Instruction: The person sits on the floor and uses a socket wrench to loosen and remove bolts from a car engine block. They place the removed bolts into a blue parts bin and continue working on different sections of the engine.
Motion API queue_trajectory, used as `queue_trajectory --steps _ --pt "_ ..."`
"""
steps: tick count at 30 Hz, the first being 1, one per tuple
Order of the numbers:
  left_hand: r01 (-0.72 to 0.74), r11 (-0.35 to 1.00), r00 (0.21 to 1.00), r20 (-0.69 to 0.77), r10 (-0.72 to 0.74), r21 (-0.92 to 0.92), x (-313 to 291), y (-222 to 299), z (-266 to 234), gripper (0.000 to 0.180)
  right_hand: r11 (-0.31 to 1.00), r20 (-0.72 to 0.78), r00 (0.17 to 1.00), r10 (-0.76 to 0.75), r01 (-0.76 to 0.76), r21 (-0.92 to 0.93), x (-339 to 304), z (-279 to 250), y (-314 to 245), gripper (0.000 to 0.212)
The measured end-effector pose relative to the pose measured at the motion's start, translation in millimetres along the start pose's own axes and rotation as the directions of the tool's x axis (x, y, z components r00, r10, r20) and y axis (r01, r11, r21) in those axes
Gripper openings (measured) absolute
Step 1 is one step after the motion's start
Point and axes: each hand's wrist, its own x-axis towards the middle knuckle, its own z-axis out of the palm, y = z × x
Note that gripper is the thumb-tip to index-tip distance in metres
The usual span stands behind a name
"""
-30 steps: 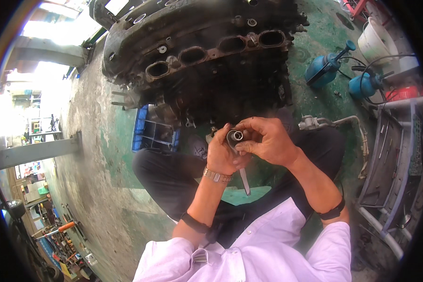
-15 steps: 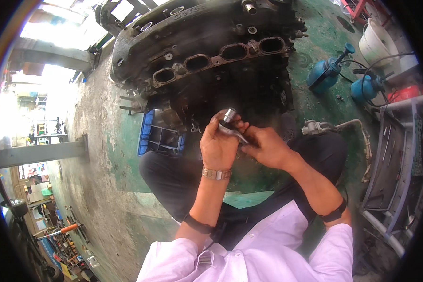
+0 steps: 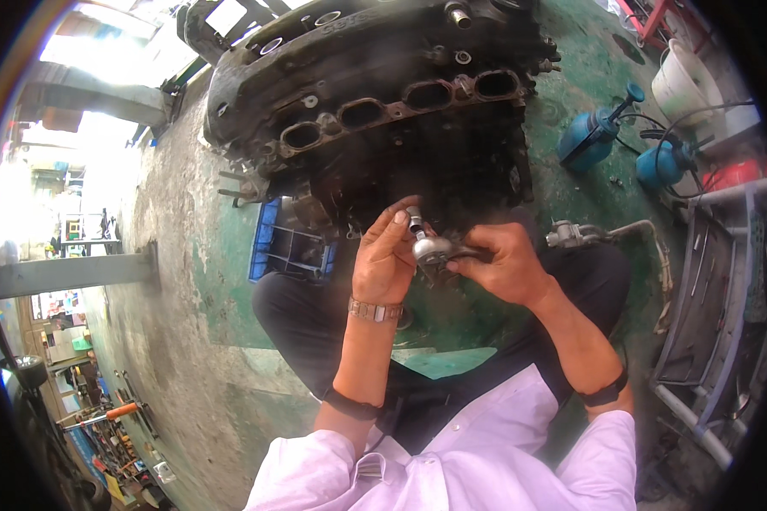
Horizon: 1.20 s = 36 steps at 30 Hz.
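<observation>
Between my hands, a ratchet wrench point(image 3: 432, 249) shows its round silver head. My right hand point(image 3: 507, 262) is closed around its handle. My left hand point(image 3: 383, 260), with a metal-band watch at the wrist, pinches a silver socket point(image 3: 414, 220) between thumb and fingers. The socket sits at the ratchet's square drive; whether it is fully seated I cannot tell. Just beyond the hands stands a dark, greasy engine block point(image 3: 383, 162), its row of oval ports point(image 3: 360, 113) facing me.
A blue divided crate point(image 3: 268, 243) lies left of the engine. Blue pump sprayers point(image 3: 590, 136) and a white bucket point(image 3: 683, 78) stand at right, near a metal-framed rack point(image 3: 712, 298). A metal pipe fitting point(image 3: 575, 232) lies by my right knee. Tools point(image 3: 119, 439) lie far left.
My left hand has shifted left and now pinches the socket. The ratchet head has turned into view between the hands, and my right hand has moved slightly right, gripping the handle.
</observation>
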Motion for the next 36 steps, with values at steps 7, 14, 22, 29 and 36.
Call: queue_trajectory --steps 7,14,22,29,36 --pt "0.088 0.991 0.996 -0.026 -0.091 -0.101 -2 -8 4 0.023 0.988 -0.025 0.998 0.059 -0.055 0.148 0 -4 -7 0.018" --pt "0.207 0.946 0.977 -0.003 -0.215 -0.249 -8 -7 7 0.027 0.906 -0.022 0.997 0.07 -0.054 0.419 -2 -1 2 0.02" --pt "0.224 0.963 0.973 -0.017 -0.229 -0.149 -13 -10 14 0.029 0.878 0.04 0.991 0.13 -0.134 0.459 -3 -7 2 0.037" --pt "0.179 0.982 0.976 -0.113 -0.186 -0.066 -16 -11 27 0.028 0.842 0.038 0.994 0.098 -0.104 0.53 -2 -4 0 0.033" --pt "0.075 0.996 0.982 -0.177 -0.064 0.055 -17 -11 41 0.03 0.854 0.071 0.994 0.087 -0.111 0.509 -3 -9 -1 0.03"
